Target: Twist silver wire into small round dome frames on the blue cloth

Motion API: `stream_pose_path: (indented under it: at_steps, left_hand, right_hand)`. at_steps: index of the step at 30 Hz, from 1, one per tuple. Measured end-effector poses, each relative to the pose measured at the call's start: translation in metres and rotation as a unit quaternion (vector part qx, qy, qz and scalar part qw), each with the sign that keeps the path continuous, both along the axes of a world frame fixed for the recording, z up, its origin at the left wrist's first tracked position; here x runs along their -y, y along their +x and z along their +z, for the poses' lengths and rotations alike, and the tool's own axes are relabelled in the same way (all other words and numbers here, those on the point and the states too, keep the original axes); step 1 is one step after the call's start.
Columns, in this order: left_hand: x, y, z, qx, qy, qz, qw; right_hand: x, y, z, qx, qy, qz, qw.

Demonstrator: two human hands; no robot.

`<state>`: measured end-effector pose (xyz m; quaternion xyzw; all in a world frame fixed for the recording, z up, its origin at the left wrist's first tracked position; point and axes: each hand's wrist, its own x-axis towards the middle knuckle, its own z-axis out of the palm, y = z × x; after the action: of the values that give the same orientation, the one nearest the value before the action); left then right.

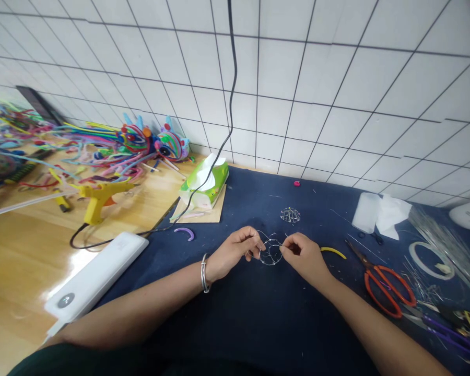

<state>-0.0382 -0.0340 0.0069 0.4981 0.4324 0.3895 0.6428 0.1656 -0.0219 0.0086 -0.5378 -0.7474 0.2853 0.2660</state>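
A small round frame of thin silvery wire [272,262] is held between my two hands above the dark blue cloth. My left hand [241,248], with two bangles at the wrist, pinches its left side. The right side is gripped by my right hand [301,254], thumb and fingertips together. Behind them a second wire piece [290,214], domed with small coloured dots, rests on the cloth [254,193]. A yellow curved strip [333,252] lies just right of my right hand, and a purple curved piece [185,233] lies to the left.
Orange-handled scissors [389,290], purple-handled pliers [450,334], a tape-like ring [431,260] and loose wires lie at right. At left are a white power bank [97,277], a yellow glue gun [97,201], a tissue pack [206,180] and colourful pipe cleaners. A black cable hangs down the tiled wall.
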Motion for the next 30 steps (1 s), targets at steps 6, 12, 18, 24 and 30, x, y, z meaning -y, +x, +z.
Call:
stream_pose_path:
  at_steps: [6, 12, 18, 24, 30]
  left_hand:
    - [-0.0016, -0.0011, -0.0051, 0.004, 0.001, -0.001, 1.0]
    - [-0.0017, -0.0018, -0.0074, -0.02, 0.011, 0.011, 1.0]
    - [-0.0015, -0.0023, -0.0059, -0.045, 0.022, 0.008, 0.999]
    - [-0.0013, -0.0034, -0.0087, -0.055, 0.027, 0.002, 0.998]
    - [-0.0004, -0.0027, -0.0032, -0.056, 0.054, -0.014, 0.997]
  right_hand:
    - [0.0014, 0.0, -0.0007, 0.012, 0.015, 0.001, 1.0]
    - [0.0026, -0.0011, 0.0031, 0.013, 0.01, -0.001, 1.0]
    - [0.0018, -0.0005, 0.0009, 0.013, 0.019, 0.005, 1.0]
    - [0.0023, -0.001, -0.0027, 0.012, 0.017, 0.004, 1.0]
    - [0.003, -0.0023, -0.0024, 0.012, 0.026, 0.013, 1.0]
